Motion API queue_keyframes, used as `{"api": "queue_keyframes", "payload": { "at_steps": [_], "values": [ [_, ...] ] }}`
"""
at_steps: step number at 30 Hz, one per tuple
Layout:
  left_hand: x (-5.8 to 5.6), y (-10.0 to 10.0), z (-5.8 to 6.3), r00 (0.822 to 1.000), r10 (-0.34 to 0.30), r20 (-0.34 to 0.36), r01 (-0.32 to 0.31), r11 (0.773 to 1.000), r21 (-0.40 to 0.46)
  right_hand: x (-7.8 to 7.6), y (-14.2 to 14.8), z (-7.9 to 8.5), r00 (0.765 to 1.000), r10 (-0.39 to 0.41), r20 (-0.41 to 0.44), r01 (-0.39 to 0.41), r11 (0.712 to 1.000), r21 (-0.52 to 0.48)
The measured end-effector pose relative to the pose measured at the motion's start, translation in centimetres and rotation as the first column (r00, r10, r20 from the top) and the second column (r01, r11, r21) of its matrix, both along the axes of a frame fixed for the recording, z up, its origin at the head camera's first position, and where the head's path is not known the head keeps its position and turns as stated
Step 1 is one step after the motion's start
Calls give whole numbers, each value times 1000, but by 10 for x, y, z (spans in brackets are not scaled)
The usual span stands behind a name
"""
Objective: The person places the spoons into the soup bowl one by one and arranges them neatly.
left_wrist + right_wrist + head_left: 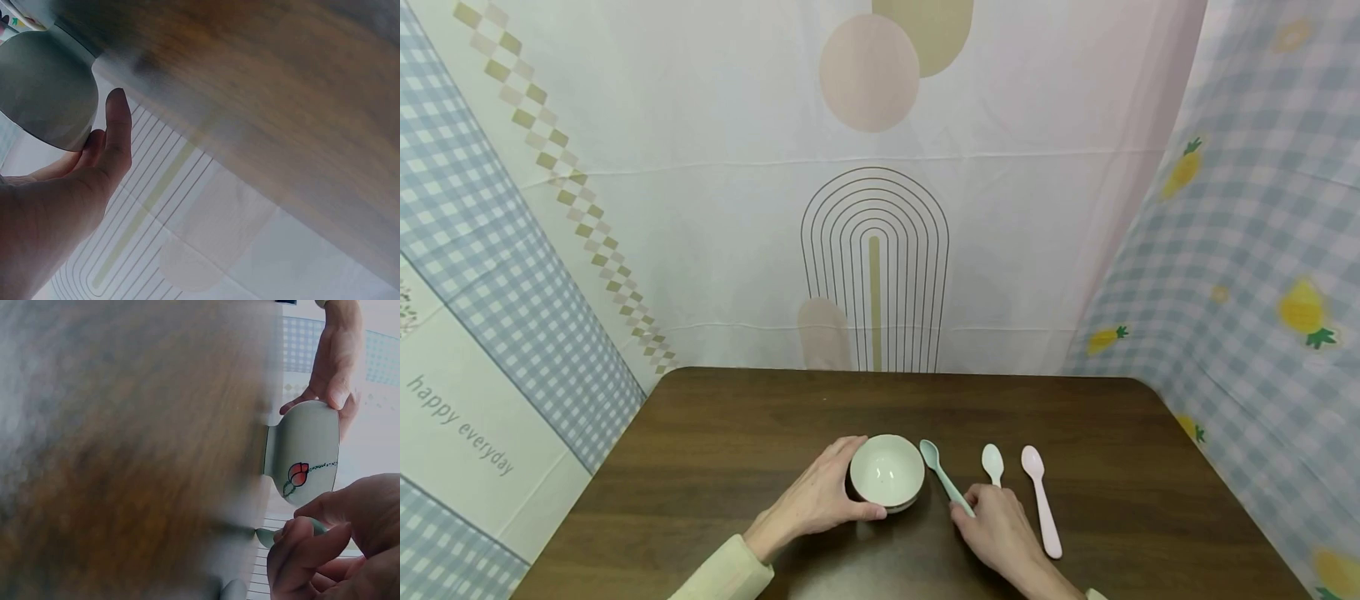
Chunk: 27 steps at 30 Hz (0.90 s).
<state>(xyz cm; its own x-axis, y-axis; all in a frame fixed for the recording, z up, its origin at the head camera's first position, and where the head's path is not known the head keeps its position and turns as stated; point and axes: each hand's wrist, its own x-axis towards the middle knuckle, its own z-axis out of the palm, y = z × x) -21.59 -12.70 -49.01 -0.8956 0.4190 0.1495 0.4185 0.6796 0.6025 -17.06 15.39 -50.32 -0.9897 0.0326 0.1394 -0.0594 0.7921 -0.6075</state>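
Head view: small white bowl (887,472).

Dark wood table (715,450): bowl (887,472), three spoons (992,463).

White spoon (992,462), pink spoon (1042,500), wooden table (737,417)

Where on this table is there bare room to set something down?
The table's far half behind the bowl is bare, and so is the left side beyond the left hand. The near middle is crowded: bowl, three spoons, right hand.
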Motion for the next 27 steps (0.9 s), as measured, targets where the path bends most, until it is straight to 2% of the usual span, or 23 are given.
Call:
{"api": "queue_keyframes", "payload": {
  "at_steps": [10,20,27],
  "values": [
    [0,0,1,1000,2,-4,-2,1000,-2,0,0,3,999,-29,20,30,996,-85],
    [0,0,1,1000,1,6,-1,1000,0,-1,1,5,998,-53,24,55,992,-113],
    [-1,0,1,1000,-1,13,1,1000,5,-1,4,6,998,-58,-22,56,992,-111]
  ]
}}
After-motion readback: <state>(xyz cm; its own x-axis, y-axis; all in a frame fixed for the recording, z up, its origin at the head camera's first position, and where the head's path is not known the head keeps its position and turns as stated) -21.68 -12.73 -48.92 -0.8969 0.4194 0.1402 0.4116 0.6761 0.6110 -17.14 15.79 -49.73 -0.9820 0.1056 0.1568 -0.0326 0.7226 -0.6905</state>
